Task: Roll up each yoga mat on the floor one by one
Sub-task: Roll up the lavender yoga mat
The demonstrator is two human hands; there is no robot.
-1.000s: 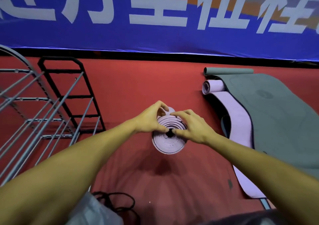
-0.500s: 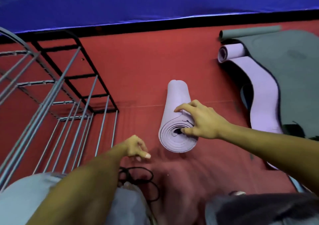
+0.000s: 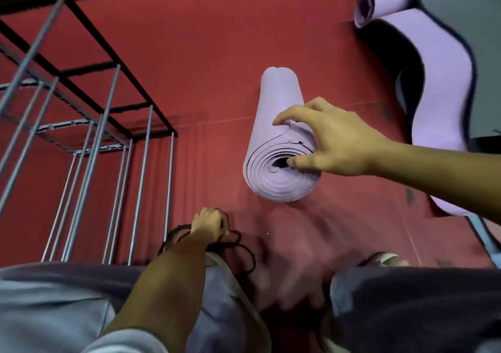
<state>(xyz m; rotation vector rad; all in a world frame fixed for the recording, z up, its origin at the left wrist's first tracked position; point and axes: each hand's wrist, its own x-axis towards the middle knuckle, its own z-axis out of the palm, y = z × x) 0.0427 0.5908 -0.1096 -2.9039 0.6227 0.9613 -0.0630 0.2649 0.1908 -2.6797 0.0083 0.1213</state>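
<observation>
The rolled lilac yoga mat point(image 3: 279, 125) stands on end on the red floor point(image 3: 206, 54), its spiral top end pinched by the right hand point(image 3: 339, 141), thumb at the core and fingers over the rim. Below, the left hand point(image 3: 210, 225) grips a black cord point(image 3: 244, 249) beside the metal rack point(image 3: 89, 125); a half-unrolled lilac mat point(image 3: 439, 62) lies well right.

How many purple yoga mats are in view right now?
2. A fully rolled purple foam mat in the middle, gripped by the right hand; a partly unrolled purple mat lies at upper right. Others may be out of frame.
</observation>
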